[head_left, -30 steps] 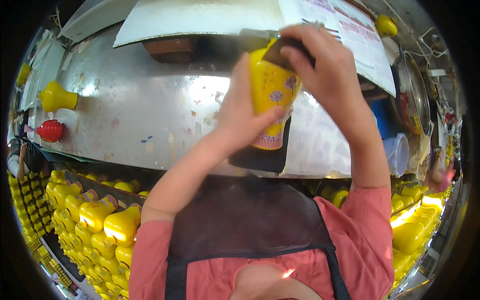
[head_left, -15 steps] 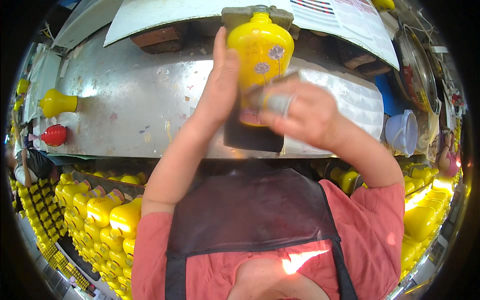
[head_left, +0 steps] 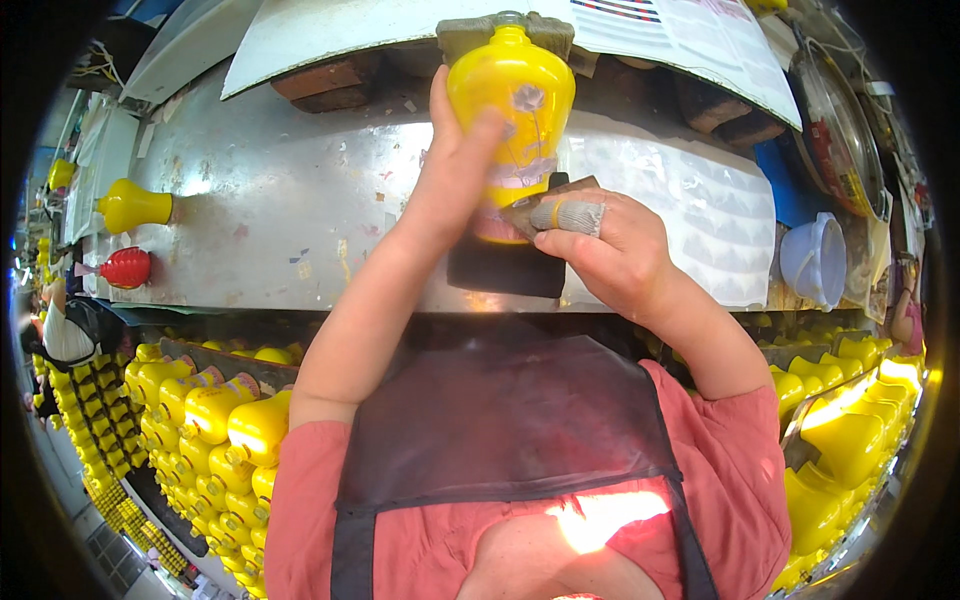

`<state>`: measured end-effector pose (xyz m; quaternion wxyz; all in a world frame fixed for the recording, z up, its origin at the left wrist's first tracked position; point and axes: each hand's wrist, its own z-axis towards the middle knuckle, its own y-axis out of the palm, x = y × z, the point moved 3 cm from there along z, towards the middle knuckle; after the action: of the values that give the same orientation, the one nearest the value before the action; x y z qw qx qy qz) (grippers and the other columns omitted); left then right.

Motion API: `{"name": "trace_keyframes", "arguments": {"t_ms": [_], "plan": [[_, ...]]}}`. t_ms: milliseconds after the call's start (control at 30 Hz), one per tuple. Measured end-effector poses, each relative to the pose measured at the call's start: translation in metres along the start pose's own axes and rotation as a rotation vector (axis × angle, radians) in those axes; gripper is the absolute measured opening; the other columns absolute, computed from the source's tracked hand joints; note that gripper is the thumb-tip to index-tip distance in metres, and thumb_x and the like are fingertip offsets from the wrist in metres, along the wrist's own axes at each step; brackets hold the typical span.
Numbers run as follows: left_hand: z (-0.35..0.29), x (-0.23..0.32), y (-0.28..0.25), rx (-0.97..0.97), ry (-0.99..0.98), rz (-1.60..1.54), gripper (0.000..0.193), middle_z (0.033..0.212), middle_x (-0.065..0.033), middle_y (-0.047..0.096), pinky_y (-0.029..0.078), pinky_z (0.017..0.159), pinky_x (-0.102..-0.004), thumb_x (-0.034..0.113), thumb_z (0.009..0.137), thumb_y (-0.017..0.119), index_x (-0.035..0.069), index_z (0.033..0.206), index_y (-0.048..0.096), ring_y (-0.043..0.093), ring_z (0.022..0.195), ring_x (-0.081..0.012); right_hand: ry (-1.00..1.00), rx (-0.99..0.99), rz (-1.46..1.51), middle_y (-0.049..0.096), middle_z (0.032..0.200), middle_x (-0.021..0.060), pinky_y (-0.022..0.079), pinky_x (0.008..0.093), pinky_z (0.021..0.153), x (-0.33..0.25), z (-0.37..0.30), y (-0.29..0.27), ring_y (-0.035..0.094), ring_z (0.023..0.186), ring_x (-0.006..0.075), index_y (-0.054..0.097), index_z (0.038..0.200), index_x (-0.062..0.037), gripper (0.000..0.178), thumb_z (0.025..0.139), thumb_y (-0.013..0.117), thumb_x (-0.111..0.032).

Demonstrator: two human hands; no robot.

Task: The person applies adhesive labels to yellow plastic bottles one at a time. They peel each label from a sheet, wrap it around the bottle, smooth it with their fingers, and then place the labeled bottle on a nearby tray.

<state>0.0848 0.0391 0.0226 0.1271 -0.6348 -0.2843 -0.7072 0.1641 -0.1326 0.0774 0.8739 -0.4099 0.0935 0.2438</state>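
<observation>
The silver metal worktop (head_left: pixel 270 230) spans the scene, and in its middle the glossy yellow flower-printed bottle (head_left: pixel 510 75) lies with its neck toward the far side, at a grey spongy block (head_left: pixel 548 32), and its base over a flat black mat (head_left: pixel 505 272). The left hand (head_left: pixel 455 165) lays straight fingers along the bottle's left side; blur hides whether it truly grips. The right hand (head_left: pixel 622 240) pinches a thin dark flat scraper (head_left: pixel 522 214) at the bottle's lower right. Done well, I judge, this needs a flat edge, light even strokes outward across the print, and a steady left palm against rolling; a dug-in corner could crease the print.

Beyond, a broad white board (head_left: pixel 400 30) leaves little room past the neck. A white patterned sheet (head_left: pixel 700 230) lies right, near the right hand, then a pale lavender plastic bucket (head_left: pixel 812 260). Far left, well clear, sits a red ribbed bottle (head_left: pixel 127 268)
</observation>
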Motion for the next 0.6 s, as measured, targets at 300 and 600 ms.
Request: {"name": "trace_keyframes", "arguments": {"t_ms": [300,600], "plan": [[-0.007,0.022,0.007,0.059,0.674,0.904,0.063,0.159,-0.0295,0.033,0.024,0.123,-0.0537,0.02,0.099,0.056,0.005,0.157,0.036,0.024,0.151,-0.0489,1.101,0.148,0.416,0.072,0.104,0.0218,0.056,0.0382,0.087,0.043,-0.006,0.0,0.072,0.094,0.0291,0.063,0.128,0.0004,0.052,0.093,0.071,-0.036],[-0.006,0.016,0.013,0.076,0.635,0.999,0.067,0.169,-0.0257,0.015,0.021,0.125,-0.0471,0.014,0.102,0.053,0.007,0.164,0.028,0.022,0.155,-0.0423,0.989,0.114,0.694,0.063,0.136,0.0158,0.051,0.0298,0.097,0.066,-0.019,0.044,0.065,0.116,0.0171,0.04,0.157,0.0018,0.076,0.097,0.07,-0.035]]}}
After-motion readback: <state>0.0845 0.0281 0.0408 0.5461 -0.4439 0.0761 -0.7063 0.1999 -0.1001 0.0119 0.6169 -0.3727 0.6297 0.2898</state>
